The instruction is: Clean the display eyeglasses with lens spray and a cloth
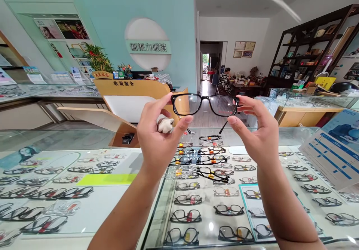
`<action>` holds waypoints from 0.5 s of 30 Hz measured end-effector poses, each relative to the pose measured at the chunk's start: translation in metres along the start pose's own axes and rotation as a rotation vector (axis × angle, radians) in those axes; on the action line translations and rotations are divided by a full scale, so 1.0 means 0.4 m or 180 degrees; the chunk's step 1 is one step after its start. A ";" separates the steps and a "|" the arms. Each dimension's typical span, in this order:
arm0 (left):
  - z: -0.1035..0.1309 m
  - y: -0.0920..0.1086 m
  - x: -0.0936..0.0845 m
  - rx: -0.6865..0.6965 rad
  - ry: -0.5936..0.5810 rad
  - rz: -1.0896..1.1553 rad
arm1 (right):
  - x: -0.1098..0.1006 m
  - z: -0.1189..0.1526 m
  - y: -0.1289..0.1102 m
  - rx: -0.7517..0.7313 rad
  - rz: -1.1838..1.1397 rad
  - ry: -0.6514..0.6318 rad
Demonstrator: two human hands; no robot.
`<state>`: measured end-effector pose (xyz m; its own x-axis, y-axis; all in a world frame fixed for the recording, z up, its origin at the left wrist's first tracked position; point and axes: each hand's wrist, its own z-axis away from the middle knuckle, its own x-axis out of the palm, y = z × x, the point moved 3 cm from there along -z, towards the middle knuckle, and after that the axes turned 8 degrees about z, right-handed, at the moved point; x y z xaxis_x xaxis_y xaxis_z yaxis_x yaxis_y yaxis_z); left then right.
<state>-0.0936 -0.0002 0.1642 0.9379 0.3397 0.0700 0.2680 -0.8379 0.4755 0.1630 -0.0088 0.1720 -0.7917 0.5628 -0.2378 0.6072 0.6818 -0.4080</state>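
Black-framed glasses (pixel 205 99) are held up in front of me above a glass display case, lenses upright and temples pointing away. My left hand (pixel 159 134) grips the left end of the frame between thumb and fingers. A crumpled whitish cloth (pixel 165 124) is tucked in that same hand's palm. At the other end, my right hand (pixel 255 126) pinches the frame near the hinge. Below the hands, several pairs of dark glasses (pixel 211 160) stand in rows in the case.
The glass case (pixel 165 209) spans the foreground, with many frames on both sides. A printed sheet (pixel 331 160) leans at the right. Behind are a wooden counter (pixel 134 87), dark shelves (pixel 305 42) and a seated person (pixel 225 82) at a table.
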 end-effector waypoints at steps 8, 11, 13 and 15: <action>0.002 0.003 -0.001 -0.0020 0.0093 0.0012 | -0.005 0.001 -0.013 -0.0086 0.0085 -0.0057; 0.002 0.004 0.000 -0.0032 0.0039 0.0055 | -0.006 0.001 -0.012 -0.0119 0.0133 -0.0063; 0.002 0.005 0.000 0.0037 0.0054 -0.0031 | -0.006 0.001 -0.011 -0.0140 0.0157 -0.0058; 0.003 0.006 -0.001 0.0118 0.0067 -0.0165 | -0.004 0.002 -0.010 -0.0136 0.0172 -0.0075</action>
<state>-0.0931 -0.0026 0.1643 0.9178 0.3917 0.0645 0.3245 -0.8339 0.4463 0.1619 -0.0128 0.1734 -0.7587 0.5885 -0.2793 0.6510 0.6702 -0.3563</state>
